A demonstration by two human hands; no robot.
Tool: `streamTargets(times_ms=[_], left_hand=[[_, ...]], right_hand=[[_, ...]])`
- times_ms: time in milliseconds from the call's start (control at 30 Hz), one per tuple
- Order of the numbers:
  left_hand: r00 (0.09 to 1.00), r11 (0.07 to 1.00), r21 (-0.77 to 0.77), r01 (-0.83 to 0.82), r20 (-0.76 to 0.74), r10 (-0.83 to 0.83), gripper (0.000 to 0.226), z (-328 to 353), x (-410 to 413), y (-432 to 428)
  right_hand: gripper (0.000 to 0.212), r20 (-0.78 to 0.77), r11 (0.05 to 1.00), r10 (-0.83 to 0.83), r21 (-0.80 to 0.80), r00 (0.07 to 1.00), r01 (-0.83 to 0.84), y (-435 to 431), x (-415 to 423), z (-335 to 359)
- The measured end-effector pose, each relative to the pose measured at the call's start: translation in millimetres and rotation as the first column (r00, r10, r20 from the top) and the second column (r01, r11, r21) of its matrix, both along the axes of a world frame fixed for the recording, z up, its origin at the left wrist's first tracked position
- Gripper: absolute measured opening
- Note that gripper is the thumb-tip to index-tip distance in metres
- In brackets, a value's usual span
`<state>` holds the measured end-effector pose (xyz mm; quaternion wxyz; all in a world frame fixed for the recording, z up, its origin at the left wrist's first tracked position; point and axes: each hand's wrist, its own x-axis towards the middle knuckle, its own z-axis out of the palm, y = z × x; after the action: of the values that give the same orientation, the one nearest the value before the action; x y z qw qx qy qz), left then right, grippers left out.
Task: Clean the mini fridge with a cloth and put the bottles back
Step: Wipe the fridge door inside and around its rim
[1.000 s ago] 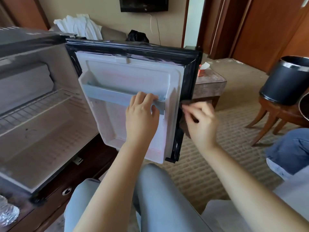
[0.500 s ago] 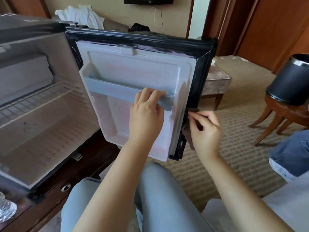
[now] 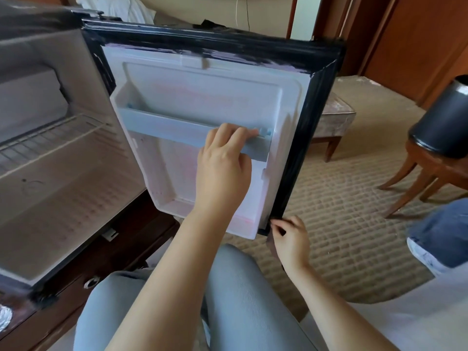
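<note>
Both my hands are on the job. The mini fridge [image 3: 63, 188] stands open on my left, and its one door [image 3: 202, 97] is swung out right in front of me. On the door's white inner face I count one pale rail [image 3: 177, 130]. One black seal [image 3: 311, 117] runs round the edge. Inside the cabinet there's one wire rack [image 3: 50, 140] above a bare floor.

My left hand [image 3: 222, 171] is up on the rail, near its right end. The fingers are hooked over the top edge and gripping it.

My right hand [image 3: 291, 239] is down at the door's bottom right corner. The fingertips are bunched and pinch one dark cloth [image 3: 271, 247] right against the corner of the seal. Most of the cloth is hidden behind my hand, with just a strip showing below it.

My two knees [image 3: 240, 287] in grey trousers sit under my arms. The fridge rests on a dark wooden cabinet [image 3: 121, 259]. Beyond the door is one footstool [image 3: 334, 117] on the carpet. Over to the right, one black bin [image 3: 440, 127] sits on a wooden chair [image 3: 430, 173]. At the right edge I see another person's jeans leg [image 3: 435, 231].
</note>
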<state>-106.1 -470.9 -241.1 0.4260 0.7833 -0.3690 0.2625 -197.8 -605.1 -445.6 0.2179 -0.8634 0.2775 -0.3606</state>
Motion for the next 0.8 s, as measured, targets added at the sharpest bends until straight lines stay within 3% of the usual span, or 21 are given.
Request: streamTargets(times_ms=[133, 200, 367, 567, 667, 800], left_hand=[[1.000, 1.000, -0.005, -0.012, 0.013, 0.012, 0.050, -4, 0, 2], [1.000, 1.000, -0.002, -0.013, 0.011, 0.013, 0.049, -4, -1, 1], [1.000, 1.000, 0.020, -0.007, 0.006, 0.006, 0.048, -1, 2, -5], [1.000, 1.000, 0.020, -0.019, 0.020, 0.019, 0.045, 0, 4, -8], [0.999, 0.999, 0.003, -0.045, 0.027, 0.045, 0.041, -2, 3, -6], [0.999, 0.999, -0.003, -0.043, 0.028, 0.043, 0.041, -4, 3, -8]], right_hand=[[0.014, 0.407, 0.994, 0.041, -0.109, 0.913, 0.004, -3, 4, 64], [0.013, 0.445, 0.990, 0.064, -0.143, 0.893, 0.001, -6, 8, 65], [0.023, 0.130, 0.998, -0.054, 0.045, 0.990, 0.049, -1, 10, -25], [0.018, -0.182, 0.978, -0.007, 0.204, 0.983, 0.045, -4, 15, -80], [0.015, -0.177, 0.972, -0.012, 0.228, 0.984, 0.053, -4, 10, -82], [0.017, -0.009, 0.990, -0.045, 0.130, 0.999, 0.046, -3, 2, -53]])
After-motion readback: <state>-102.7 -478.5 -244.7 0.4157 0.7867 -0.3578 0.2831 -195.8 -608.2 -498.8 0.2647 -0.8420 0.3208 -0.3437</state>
